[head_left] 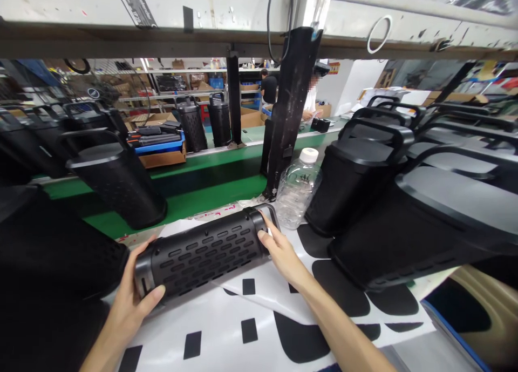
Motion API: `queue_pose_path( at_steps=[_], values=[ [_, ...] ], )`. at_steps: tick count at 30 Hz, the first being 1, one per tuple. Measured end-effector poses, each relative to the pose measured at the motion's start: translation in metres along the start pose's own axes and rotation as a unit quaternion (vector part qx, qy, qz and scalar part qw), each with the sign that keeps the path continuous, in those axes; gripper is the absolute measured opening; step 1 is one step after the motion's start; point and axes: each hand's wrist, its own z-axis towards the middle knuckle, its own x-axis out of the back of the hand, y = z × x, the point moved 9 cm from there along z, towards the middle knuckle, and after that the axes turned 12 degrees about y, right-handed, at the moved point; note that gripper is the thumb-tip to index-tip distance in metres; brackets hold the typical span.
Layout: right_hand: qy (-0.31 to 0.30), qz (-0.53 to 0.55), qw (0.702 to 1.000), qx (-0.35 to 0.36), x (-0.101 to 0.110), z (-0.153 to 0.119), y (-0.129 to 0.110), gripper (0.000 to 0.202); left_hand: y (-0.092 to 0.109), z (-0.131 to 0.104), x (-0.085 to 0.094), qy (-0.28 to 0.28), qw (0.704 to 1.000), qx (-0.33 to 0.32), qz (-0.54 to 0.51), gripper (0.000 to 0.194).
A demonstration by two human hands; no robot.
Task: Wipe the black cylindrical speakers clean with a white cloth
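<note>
A black slotted casing lies on its side, tilted up towards the right, above white sheets. Around its left end my left hand is closed, thumb on the near side and fingers behind. My right hand grips the other end, next to a handle-like loop. Something small and white shows by the right fingertips; I cannot make out what it is. Under the casing are white sheets bearing black rounded pads and small black squares.
A clear plastic bottle with a white cap stands behind my right hand. Several black casings with handles crowd the right; more stand left. A black post rises ahead, by a green conveyor belt. A person is beyond.
</note>
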Motion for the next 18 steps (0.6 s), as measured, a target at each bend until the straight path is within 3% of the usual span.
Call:
queue_pose_path(
  at_steps=[18],
  values=[
    [0.002,-0.010,1.000,-0.001,-0.0015,-0.0020,-0.0053,0.066,-0.0029,0.0016,0.0027,0.016,1.000,-0.006,0.009,0.075]
  ],
)
